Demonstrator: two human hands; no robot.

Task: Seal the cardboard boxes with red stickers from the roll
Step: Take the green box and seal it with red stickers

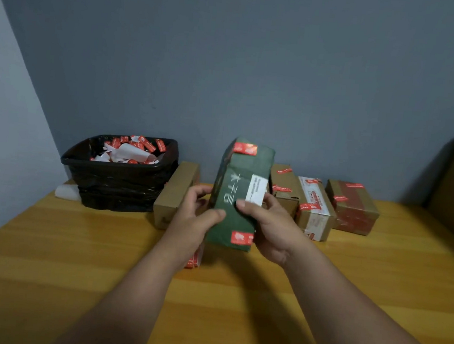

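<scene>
Grey wall stands behind the yellow wooden tabletop [73, 254], and I take the green box [239, 195] as my landmark, because I hold it up above the tabletop, nearly upright and a little tilted. My left hand [195, 218] grips its left edge with the thumb on the front face, and my right hand [267, 225] grips its right edge with fingers curled round near the white label [257, 190]. One red sticker [245, 148] sits on the top end of the green box and another red sticker [241, 237] on the bottom end, so I judge this box is nearly sealed. Below the green box, behind my left wrist, a red and white thing [193, 260] lies on the tabletop; perhaps it is the sticker roll, but I cannot tell. To the left of the green box stands a plain brown box [175, 192] with no sticker that I can see, and further left a black bin [120, 172] full of peeled backing paper. To the right of the green box stand three brown boxes [316, 208] that already carry red stickers. What could go wrong: my grip is only on the edges, so the box may slip and fall on the roll. Also, if I put it down carelessly to the right, it may push the sealed boxes, and a sticker corner may lift if it was not pressed well.
</scene>
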